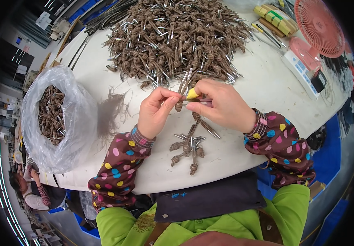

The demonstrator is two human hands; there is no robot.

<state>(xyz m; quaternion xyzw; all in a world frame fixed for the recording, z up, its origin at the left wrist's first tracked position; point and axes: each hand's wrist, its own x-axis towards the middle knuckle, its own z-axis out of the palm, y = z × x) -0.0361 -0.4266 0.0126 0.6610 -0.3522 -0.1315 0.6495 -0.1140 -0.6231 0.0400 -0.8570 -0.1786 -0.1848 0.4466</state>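
Observation:
My left hand point(157, 110) is closed, thumb and forefinger pinching a brown knotted cord point(179, 105) with silver metal tips that point away from me. Close against it, my right hand point(225, 102) is closed round a slim dark and metallic tool point(201, 100), mostly hidden by the fingers. Yellow wrapping point(193, 94) covers its index fingertip. Just below the hands lies another knotted cord point(205, 124) with metal ends. Nearer to me rests a small cluster of knotted cords point(188, 148) on the white table point(152, 176).
A large heap of knotted cords point(172, 41) fills the table's far middle. On the left stands a clear plastic bag point(82, 110) of cords, beside loose brown fibres point(113, 110). At right are a pink fan point(319, 26), a power strip point(302, 76) and a yellow-handled tool point(267, 35). Another person point(37, 190) sits far left.

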